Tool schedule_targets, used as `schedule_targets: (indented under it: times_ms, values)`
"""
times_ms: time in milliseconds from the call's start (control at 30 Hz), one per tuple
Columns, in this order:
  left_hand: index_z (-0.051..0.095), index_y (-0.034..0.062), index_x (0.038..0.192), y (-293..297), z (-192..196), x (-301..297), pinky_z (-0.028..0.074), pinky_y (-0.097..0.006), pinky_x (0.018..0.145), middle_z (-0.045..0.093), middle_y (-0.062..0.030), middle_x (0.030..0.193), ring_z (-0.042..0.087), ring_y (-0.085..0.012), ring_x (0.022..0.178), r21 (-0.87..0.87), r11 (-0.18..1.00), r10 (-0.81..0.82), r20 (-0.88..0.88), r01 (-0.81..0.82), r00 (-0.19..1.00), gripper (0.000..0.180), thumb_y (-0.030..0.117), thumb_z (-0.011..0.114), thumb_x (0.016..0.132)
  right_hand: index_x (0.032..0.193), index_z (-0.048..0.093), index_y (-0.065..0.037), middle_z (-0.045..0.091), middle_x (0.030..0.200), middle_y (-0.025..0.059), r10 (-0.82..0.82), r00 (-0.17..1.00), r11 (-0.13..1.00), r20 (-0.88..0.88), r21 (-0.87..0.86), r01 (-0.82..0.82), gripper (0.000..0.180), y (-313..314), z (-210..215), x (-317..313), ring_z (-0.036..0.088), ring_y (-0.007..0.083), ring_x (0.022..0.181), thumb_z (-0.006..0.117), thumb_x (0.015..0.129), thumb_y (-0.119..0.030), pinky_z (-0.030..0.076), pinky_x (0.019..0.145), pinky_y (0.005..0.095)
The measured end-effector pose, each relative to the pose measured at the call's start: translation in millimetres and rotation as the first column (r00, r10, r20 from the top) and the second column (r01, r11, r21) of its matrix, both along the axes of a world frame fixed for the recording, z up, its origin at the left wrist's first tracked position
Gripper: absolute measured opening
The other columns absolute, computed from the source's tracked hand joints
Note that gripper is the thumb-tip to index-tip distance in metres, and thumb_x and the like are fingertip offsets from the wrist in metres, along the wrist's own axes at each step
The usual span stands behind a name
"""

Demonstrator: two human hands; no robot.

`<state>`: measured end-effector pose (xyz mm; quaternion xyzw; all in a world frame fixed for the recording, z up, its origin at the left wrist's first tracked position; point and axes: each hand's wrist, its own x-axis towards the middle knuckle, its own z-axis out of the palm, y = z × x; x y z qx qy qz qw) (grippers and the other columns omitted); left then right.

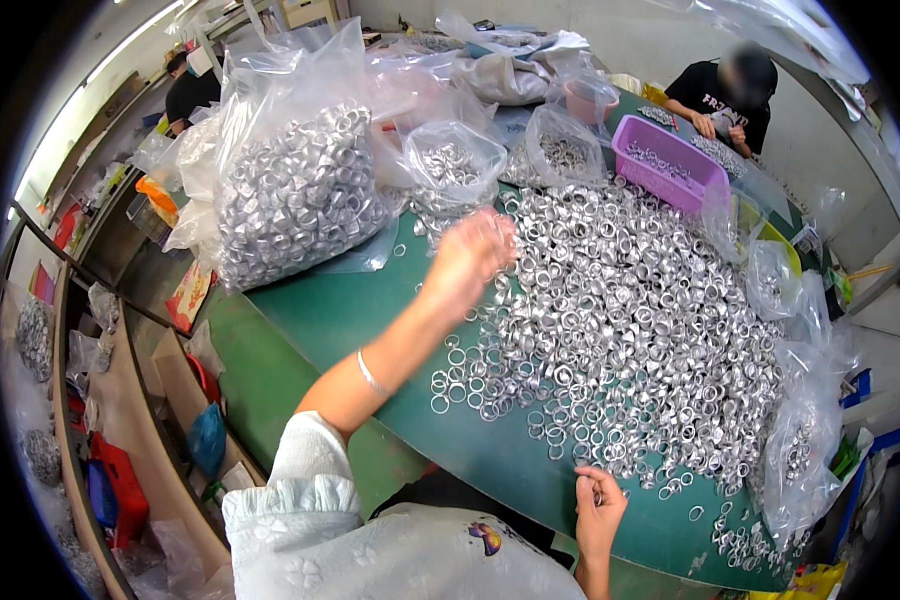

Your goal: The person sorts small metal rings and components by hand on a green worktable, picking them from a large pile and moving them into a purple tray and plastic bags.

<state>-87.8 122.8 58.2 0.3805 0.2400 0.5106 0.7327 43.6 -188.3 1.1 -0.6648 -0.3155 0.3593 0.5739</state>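
Note:
A wide heap of silver metal rings [620, 290] spreads over the green tabletop. My left hand [475, 248] reaches across to the heap's far left side, close to an open clear bag of rings [450, 168]. Motion smears its fingers, so what they hold, if anything, does not show. Near the front edge of the table, my right hand [599, 506] is closed with its fingers curled together beside the nearest rings. Whatever lies inside that grip is too small to make out.
A large clear bag packed with rings [295, 195] stands at the left. Behind the heap are another small bag [562, 155] and a purple basket [670, 165]. Plastic bags [802, 440] line the right edge. A person in black [730, 100] works across the table.

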Motion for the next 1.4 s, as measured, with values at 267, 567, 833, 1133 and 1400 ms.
schedule_targets:
  times_ms: [267, 567, 833, 1133, 1400]
  values:
    - [0.027, -0.0077, 0.128, -5.0, 16.9, 18.2, 0.05, -0.03, 0.081, 0.047, -0.0228, 0.12, 0.057, -0.0246, 0.099, 0.047, 0.976, -0.204, -0.146, 0.213, 0.968, 0.048, 0.001, 0.046, 0.086, 0.096, 0.054, 0.001, 0.039, 0.059, -0.0057, -0.05, 0.839, 0.99, -0.542, 0.087, 0.115, 0.02, 2.3, 7.3, 5.8, 0.032, 0.0027, 0.048, 0.047, 0.092, -0.018, 0.025, 0.043, 0.0179]
    - [0.055, 0.006, 0.11, -194.7, -25.9, 15.6, 0.045, -0.029, 0.077, 0.046, -0.008, 0.1, 0.051, -0.019, 0.089, 0.507, 0.525, -0.184, -0.717, 0.684, 0.673, 0.042, 0.002, 0.069, 0.07, 0.113, 0.047, -0.002, 0.05, 0.102, 0.0083, 0.162, 0.17, 0.951, -0.972, 0.199, 0.237, 0.047, 9.1, 12.5, 4.3, 0.048, 0.0198, 0.088, 0.033, 0.094, -0.043, 0.039, 0.076, 0.0311]
    - [0.057, 0.0056, 0.106, -212.0, -42.4, 14.4, 0.046, -0.029, 0.074, 0.047, -0.01, 0.099, 0.052, -0.022, 0.087, 0.491, 0.635, -0.03, -0.755, 0.596, 0.655, 0.043, -0.002, 0.07, 0.066, 0.13, 0.034, 0.001, 0.043, 0.123, 0.0127, 0.204, 0.497, 0.921, -0.843, 0.338, 0.194, 0.05, -1.3, 13.4, -19.1, 0.044, 0.0218, 0.11, 0.029, 0.096, -0.035, 0.034, 0.095, 0.0352]
    - [0.057, 0.0008, 0.107, -212.6, -48.7, 7.3, 0.044, -0.028, 0.079, 0.049, -0.0107, 0.108, 0.052, -0.0185, 0.092, 0.396, 0.734, -0.248, -0.6, 0.551, 0.76, 0.031, -0.003, 0.06, 0.076, 0.127, 0.039, 0.005, 0.047, 0.126, 0.0169, 0.032, 0.983, 0.968, -0.178, 0.251, 0.014, 0.04, -11.1, 14.0, -23.5, 0.05, 0.0221, 0.111, 0.044, 0.087, 0.005, 0.043, 0.092, 0.0326]
    - [0.053, -0.0027, 0.114, -216.7, -53.8, 5.9, 0.043, -0.027, 0.084, 0.049, -0.0099, 0.116, 0.051, -0.0156, 0.101, 0.11, 0.772, -0.572, -0.31, 0.626, 0.759, 0.028, 0.005, 0.052, 0.088, 0.107, 0.058, 0.006, 0.058, 0.11, 0.0183, -0.139, 0.977, 0.966, 0.163, 0.24, 0.098, 0.027, -9.9, 14.9, -21.2, 0.06, 0.0209, 0.093, 0.049, 0.082, 0.011, 0.053, 0.076, 0.0285]
